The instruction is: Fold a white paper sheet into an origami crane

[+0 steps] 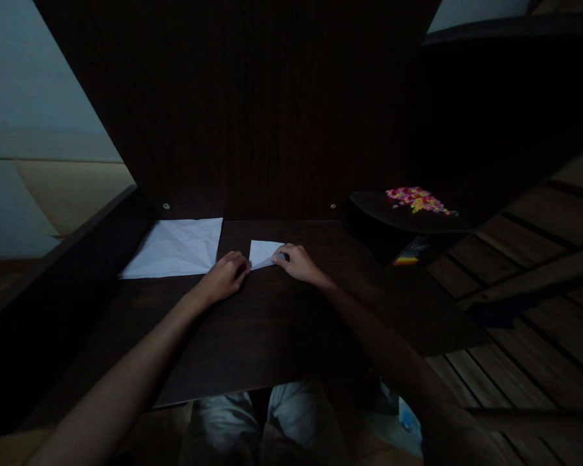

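A small folded piece of white paper (263,252) lies on the dark wooden desktop between my hands. My right hand (297,261) pinches its right end with thumb and fingers. My left hand (227,275) rests at its lower left corner, fingers curled in and their tips at the paper's edge; whether they grip it is hard to see. Just left of that hand lies a larger white sheet (179,246), flat and marked with crossing creases. One corner of the sheet comes close to my left knuckles.
The desk (252,336) has a tall dark back panel (252,110) and a raised left side wall (68,259). On a rounded shelf (393,213) at the right sits a pile of small colourful pieces (420,199). Wooden slats (534,278) stand at the far right.
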### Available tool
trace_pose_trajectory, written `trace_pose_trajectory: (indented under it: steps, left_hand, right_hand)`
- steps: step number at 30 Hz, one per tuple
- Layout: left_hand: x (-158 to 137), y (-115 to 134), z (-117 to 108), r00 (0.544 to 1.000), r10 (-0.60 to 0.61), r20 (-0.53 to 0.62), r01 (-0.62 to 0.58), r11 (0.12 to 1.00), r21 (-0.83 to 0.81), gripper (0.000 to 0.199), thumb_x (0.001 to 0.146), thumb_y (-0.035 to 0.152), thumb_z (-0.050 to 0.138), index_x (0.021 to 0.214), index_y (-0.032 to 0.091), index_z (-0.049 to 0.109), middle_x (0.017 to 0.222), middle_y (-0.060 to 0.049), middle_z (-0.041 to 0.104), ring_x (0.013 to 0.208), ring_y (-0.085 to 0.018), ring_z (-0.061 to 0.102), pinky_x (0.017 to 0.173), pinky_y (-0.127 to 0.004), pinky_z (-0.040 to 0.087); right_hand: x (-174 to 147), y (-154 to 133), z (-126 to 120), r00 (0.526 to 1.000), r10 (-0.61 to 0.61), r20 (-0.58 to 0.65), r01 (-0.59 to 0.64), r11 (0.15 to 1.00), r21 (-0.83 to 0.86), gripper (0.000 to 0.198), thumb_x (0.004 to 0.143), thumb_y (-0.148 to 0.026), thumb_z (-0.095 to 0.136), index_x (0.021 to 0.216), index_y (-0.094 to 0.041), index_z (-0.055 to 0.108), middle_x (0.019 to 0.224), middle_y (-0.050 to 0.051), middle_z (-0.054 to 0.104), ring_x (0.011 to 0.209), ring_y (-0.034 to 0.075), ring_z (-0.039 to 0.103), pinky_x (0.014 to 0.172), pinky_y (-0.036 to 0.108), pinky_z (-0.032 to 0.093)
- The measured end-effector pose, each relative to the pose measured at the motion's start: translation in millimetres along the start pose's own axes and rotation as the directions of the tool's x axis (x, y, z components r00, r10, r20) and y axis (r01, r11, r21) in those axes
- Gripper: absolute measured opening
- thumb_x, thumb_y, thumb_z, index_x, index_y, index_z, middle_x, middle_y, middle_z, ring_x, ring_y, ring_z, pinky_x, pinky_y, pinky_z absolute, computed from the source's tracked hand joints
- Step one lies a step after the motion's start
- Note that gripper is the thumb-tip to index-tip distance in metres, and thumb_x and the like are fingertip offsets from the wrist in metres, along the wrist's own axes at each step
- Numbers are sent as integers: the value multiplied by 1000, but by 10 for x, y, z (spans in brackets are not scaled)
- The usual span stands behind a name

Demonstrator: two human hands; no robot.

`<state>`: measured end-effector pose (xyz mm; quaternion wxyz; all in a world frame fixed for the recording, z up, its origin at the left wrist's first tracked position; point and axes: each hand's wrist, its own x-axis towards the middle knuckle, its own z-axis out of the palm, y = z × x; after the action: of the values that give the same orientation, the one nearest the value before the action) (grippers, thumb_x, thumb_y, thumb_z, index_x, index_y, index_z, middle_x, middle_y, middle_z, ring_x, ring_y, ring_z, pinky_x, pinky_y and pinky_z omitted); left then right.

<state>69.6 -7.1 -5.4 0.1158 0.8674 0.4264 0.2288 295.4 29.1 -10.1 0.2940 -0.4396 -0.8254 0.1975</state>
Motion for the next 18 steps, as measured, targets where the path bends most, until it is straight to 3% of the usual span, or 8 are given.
trace_pose_trajectory:
  steps: [5,11,18]
  left_hand:
    - [-5,41,1,1000,-8,12,8,1000,13,18,85,20,42,82,16,60,83,-10,59,82,-24,54,77,-37,44]
    - [-16,-3,-100,995,20,100,-20,1000,-8,23,82,18,45,89,17,67,86,-8,59,86,-23,56,82,-36,45]
    - [-30,-73,-191,985,114,130,-110,993,-37,36,71,7,47,96,18,70,127,-8,54,119,-26,46,102,-44,35]
  right_hand:
    - [-22,1,-17,1000,-31,6,31,999,10,8,79,-22,63,79,-18,70,83,4,66,78,17,59,72,27,42]
    - [-22,42,11,999,16,-43,-16,1000,-10,13,77,-29,66,81,-17,68,78,3,63,69,14,56,66,25,40]
    - [52,2,90,994,68,-83,-70,997,-23,14,75,-26,68,84,-16,64,79,3,63,68,14,55,64,25,39]
